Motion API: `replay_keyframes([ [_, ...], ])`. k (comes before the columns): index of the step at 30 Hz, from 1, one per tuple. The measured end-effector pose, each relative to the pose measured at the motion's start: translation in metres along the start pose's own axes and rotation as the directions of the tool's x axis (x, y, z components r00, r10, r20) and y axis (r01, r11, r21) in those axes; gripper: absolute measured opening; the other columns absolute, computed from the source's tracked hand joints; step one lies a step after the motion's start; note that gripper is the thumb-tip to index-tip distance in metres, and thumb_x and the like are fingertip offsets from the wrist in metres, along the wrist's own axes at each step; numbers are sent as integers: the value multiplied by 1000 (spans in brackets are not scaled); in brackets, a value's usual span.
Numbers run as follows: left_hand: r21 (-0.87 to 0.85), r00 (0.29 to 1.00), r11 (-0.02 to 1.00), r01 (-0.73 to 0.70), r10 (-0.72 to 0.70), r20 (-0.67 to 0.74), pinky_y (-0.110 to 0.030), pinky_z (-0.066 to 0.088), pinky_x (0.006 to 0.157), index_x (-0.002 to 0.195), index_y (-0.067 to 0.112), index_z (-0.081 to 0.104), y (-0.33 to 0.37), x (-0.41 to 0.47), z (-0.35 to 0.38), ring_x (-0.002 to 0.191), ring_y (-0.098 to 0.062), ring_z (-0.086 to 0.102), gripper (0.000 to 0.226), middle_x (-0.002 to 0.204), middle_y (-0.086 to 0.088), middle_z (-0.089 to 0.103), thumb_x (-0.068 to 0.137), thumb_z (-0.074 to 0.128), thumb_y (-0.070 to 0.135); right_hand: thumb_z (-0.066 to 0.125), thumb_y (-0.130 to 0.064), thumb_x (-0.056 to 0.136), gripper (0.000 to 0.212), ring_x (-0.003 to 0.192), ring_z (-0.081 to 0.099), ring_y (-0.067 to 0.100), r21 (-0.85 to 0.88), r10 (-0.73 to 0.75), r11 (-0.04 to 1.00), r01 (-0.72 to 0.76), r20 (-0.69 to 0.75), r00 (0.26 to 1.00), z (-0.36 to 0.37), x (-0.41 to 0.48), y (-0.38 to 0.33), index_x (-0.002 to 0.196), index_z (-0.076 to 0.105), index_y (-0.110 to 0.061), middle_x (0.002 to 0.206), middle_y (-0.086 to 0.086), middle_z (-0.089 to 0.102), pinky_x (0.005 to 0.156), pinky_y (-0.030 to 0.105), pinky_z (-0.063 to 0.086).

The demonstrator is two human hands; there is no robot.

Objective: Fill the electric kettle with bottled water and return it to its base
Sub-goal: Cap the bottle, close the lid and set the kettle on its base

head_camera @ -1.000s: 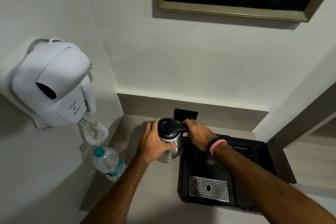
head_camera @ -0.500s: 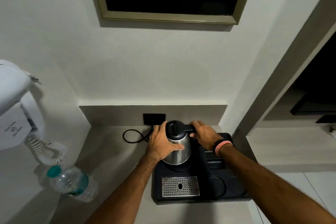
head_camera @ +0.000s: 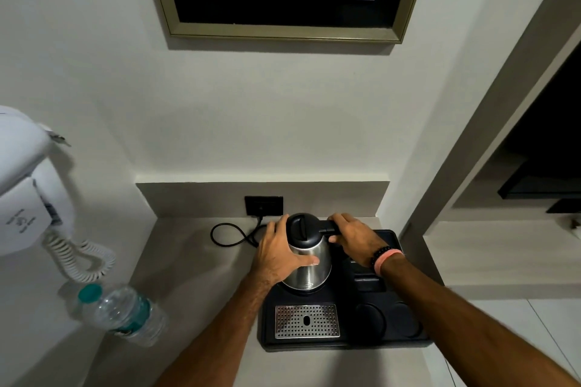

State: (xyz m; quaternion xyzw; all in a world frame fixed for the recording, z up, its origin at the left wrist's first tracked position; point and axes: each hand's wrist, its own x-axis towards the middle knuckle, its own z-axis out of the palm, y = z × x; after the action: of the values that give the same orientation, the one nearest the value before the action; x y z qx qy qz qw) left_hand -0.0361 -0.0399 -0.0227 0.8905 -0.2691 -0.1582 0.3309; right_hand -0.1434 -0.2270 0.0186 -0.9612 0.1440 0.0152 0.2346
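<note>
I see the electric kettle [head_camera: 309, 256] standing upright on the black tray [head_camera: 408, 341], at the back left part of it. My guess is that its base is under it, but the kettle hides that spot, so I cannot be sure. The black lid [head_camera: 301, 227] is down.

My left hand [head_camera: 278, 256] is wrapped around the shiny steel side of the kettle, with the thumb across the front. My right hand [head_camera: 356, 237] is closed around the black handle [head_camera: 328, 225] at the top right.

The water bottle [head_camera: 124, 313] stands well apart, on the counter [head_camera: 188, 261] to the left, below the white wall hair dryer [head_camera: 23, 185]. Its green cap is on. I cannot tell how much water is left in it.

So how far along am I? I think the kettle is back in its place, or almost. If the water went in, the job is nearly done, and I only need to let go. But I cannot see inside the kettle, so I cannot say that it is full. A black cord [head_camera: 234, 234] runs from the wall socket [head_camera: 264, 205] toward the tray.
</note>
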Motion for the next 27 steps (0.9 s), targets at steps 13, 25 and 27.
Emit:
replay_keyframes([
  [13,56,996,998,2,-7,93,-50,39,105,154,34,7,8,-7,2,142,-31,32,141,160,-4,22,42,83,74,61,-22,95,47,118,54,33,66,84,994,-83,-11,996,9,-12,11,139,45,-15,132,13,55,101,39,44],
  [25,572,919,800,-182,346,-191,-58,6,119,157,17,-7,16,-25,-55,150,-40,-9,122,160,-26,-17,70,23,97,26,-70,94,88,153,-8,26,-264,123,955,-138,-75,990,22,-57,19,157,5,-13,166,11,-5,123,51,7],
  [27,605,916,778,-167,350,-197,-59,6,119,158,17,-5,16,-29,-61,150,-40,-11,122,160,-27,-17,70,22,97,23,-73,92,91,152,-9,27,-278,128,950,-145,-76,989,22,-58,16,157,2,-14,166,11,-7,122,53,6],
])
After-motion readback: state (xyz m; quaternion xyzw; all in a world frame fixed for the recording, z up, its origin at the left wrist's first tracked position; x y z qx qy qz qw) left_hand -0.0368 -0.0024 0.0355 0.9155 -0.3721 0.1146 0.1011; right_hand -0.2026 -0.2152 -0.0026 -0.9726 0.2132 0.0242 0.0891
